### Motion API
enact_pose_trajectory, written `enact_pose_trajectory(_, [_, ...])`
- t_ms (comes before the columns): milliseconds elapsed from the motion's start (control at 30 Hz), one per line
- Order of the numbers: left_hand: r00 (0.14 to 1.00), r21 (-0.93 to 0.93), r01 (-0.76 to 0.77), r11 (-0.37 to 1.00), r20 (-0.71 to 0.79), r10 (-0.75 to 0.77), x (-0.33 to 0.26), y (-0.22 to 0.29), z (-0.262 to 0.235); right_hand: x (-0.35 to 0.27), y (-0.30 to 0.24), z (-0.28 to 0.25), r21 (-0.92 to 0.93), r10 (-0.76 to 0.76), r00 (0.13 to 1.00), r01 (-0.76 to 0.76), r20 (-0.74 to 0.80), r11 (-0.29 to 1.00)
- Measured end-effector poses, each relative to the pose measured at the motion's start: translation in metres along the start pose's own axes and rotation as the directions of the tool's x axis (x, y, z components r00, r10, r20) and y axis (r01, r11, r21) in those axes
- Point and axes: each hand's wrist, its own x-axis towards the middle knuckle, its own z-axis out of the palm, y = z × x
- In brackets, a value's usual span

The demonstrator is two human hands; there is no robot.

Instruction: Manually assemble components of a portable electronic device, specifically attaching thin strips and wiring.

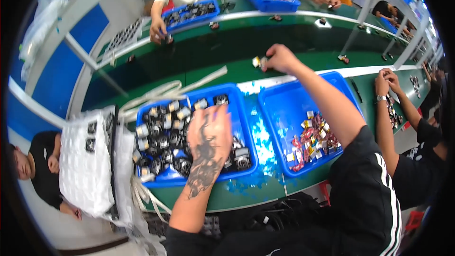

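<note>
My left hand, with a tattooed forearm, is over a blue bin of small black parts with round, lens-like faces and some pale tops. Its fingers are smeared by motion, and what they hold, if anything, cannot be made out. Stretched forward over the green conveyor belt, my right hand has its fingers closed on a small red-and-white part. Beneath my right forearm stands a second blue bin, holding many small red, yellow and white pieces.
Left of the bins is a stack of white moulded trays with loose white strapping beside it. A white rail runs behind the bins. Across the belt, people in white work at blue bins; a co-worker's hands are at right.
</note>
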Motion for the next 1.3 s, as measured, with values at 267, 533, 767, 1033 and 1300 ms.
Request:
enact_pose_trajectory(267, [0.968, 0.273, 0.057, 0.960, 0.222, -0.121, -0.019, -0.054, 0.021, 0.000, 0.015, -0.005, 0.211, 0.081, 0.997, -0.077, -0.010, 0.974])
enact_pose_trajectory(533, [0.983, 0.061, -0.038, 0.997, 0.180, 0.026, -0.001, -0.043, 0.017, -0.103, -0.028, -0.072, 0.210, -0.392, 0.908, 0.358, 0.150, 0.910])
enact_pose_trajectory(767, [0.950, -0.190, -0.009, 0.982, 0.304, 0.067, 0.001, -0.034, 0.013, -0.218, -0.040, -0.074, -0.129, -0.399, 0.826, 0.481, 0.397, 0.867])
enact_pose_trajectory(1033, [0.995, -0.374, 0.064, 0.925, 0.099, -0.029, 0.003, -0.028, 0.012, -0.262, -0.032, -0.067, -0.084, -0.378, 0.845, 0.438, 0.378, 0.895])
enact_pose_trajectory(1300, [0.813, -0.813, 0.579, 0.056, 0.572, -0.108, 0.002, -0.002, -0.004, -0.266, -0.032, -0.057, -0.205, -0.331, 0.899, 0.395, 0.286, 0.896])
